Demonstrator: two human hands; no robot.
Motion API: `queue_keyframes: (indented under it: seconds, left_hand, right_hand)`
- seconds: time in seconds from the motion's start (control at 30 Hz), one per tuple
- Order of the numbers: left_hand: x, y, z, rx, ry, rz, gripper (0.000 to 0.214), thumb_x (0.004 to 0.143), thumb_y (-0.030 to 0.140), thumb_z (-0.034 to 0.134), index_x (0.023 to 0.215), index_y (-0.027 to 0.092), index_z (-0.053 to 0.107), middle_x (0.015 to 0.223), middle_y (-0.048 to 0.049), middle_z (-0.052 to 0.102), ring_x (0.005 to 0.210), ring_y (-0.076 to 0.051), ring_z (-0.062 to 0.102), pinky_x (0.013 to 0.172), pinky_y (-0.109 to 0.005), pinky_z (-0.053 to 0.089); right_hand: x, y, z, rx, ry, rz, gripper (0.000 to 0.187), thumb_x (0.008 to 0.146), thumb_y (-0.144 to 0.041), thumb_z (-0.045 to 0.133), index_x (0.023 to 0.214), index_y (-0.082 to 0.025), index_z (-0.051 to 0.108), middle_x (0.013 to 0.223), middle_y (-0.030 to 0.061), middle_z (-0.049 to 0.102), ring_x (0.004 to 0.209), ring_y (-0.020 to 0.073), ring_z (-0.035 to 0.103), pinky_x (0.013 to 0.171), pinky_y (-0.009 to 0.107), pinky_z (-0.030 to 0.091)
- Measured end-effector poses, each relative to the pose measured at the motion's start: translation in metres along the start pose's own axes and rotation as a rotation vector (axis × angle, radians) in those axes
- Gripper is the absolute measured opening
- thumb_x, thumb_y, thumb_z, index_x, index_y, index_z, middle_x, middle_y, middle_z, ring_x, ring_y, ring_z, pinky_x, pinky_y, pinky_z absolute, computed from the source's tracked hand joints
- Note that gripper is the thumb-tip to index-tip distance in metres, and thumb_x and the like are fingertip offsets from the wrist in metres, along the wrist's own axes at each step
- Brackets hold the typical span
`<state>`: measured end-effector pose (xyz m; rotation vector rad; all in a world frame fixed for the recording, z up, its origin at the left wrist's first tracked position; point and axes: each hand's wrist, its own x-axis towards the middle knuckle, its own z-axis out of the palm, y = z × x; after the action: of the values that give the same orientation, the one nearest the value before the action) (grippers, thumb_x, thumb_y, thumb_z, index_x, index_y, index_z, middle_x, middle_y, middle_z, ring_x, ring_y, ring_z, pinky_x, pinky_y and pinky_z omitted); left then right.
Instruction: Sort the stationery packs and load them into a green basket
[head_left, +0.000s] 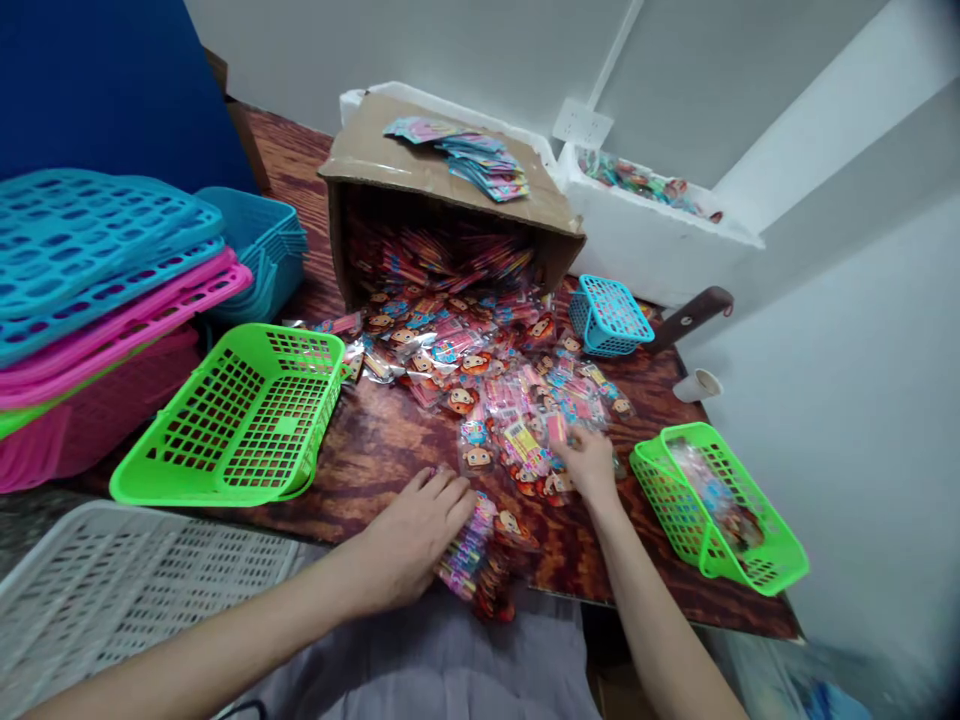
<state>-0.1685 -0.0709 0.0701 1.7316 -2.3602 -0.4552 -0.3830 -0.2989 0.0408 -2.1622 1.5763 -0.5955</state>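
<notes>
My left hand (420,530) is wrapped round the side of a stack of plastic packets (480,555) at the table's front edge. The packets bear colourful print and a red-haired cartoon head. Further right, my right hand (589,462) pinches a small pink-labelled packet (556,428) at the near side of the loose pile. That loose pile of packets (450,355) spreads out from a cardboard box (450,165) lying on its side, with more packets inside it. My right fingertips partly cover the packet they touch.
An open green basket (300,425) stands left of the pile; another green basket (720,500) at right holds packets. Beyond are a small blue basket (611,315), a brown-handled knife (697,312) and a white cup (697,385). Stacked blue and pink baskets (112,330) crowd the left.
</notes>
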Motion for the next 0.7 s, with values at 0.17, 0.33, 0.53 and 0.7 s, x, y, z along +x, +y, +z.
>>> queue_keyframes:
  seconds: [0.17,0.33,0.53,0.7]
  left_hand:
    - [-0.004,0.002,0.000,0.004,0.021,-0.013,0.077,0.075,0.016,0.056,0.148,0.013,0.032,0.149,-0.0164,0.044,0.138,-0.034,0.036,0.119,-0.053,0.021]
    - [-0.005,0.001,-0.001,-0.008,0.032,-0.004,0.072,0.078,0.017,0.053,0.146,0.012,0.034,0.148,-0.0159,0.045,0.137,-0.032,0.037,0.119,-0.051,0.022]
    - [-0.007,0.002,-0.004,0.000,0.018,-0.006,0.073,0.076,0.017,0.055,0.146,0.014,0.033,0.148,-0.0160,0.044,0.136,-0.032,0.038,0.118,-0.051,0.023]
    - [-0.005,0.003,-0.010,0.005,0.039,0.014,0.067,0.079,0.017,0.054,0.143,0.011,0.038,0.145,-0.0177,0.047,0.133,-0.033,0.042,0.116,-0.050,0.027]
  right_hand:
    - [0.004,-0.027,-0.003,-0.097,-0.016,-0.098,0.009,0.073,-0.028,0.067,0.068,-0.022,0.065,0.085,0.0088,0.058,0.091,0.0269,0.054,0.085,0.040,0.042]
    - [0.013,-0.029,-0.043,0.098,-0.074,-0.221,0.026,0.077,-0.045,0.063,0.083,-0.020,0.067,0.096,0.0082,0.063,0.095,0.0261,0.059,0.089,0.039,0.045]
    - [0.016,-0.032,-0.068,0.402,-0.174,-0.177,0.061,0.075,-0.050,0.068,0.127,-0.019,0.061,0.116,0.0078,0.069,0.108,0.0274,0.061,0.098,0.042,0.046]
    - [-0.011,-0.068,-0.050,0.345,-0.246,-0.244,0.049,0.078,-0.041,0.068,0.122,-0.021,0.060,0.116,0.0088,0.068,0.106,0.0277,0.061,0.094,0.041,0.048]
